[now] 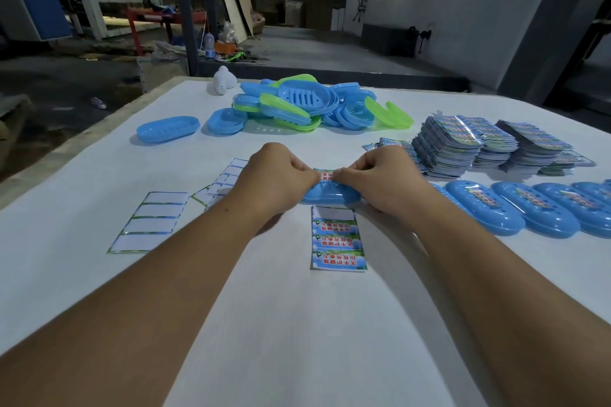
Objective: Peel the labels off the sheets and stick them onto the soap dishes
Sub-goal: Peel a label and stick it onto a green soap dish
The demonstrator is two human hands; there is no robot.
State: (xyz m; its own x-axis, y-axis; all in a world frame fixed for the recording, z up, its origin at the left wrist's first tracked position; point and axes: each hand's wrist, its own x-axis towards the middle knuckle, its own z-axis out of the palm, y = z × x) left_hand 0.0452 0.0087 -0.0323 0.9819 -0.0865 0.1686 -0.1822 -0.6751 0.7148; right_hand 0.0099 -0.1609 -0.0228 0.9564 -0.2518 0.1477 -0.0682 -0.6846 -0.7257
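While both hands' grip pinches the label (325,174) from either end, it lies atop the soap dish (330,194).

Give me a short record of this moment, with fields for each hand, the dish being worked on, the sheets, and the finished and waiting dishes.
left hand: left hand pinches one end of the label
right hand: right hand pinches the other end
current dish: blue soap dish, lying under the label between both hands
current sheet: label sheet in front of the dish, top label gone, three remain
used sheets: empty sheets on the left
finished dishes: labelled dishes in a row on the right
waiting dishes: pile of dishes at the far side
spare sheets: sheet stacks on the right
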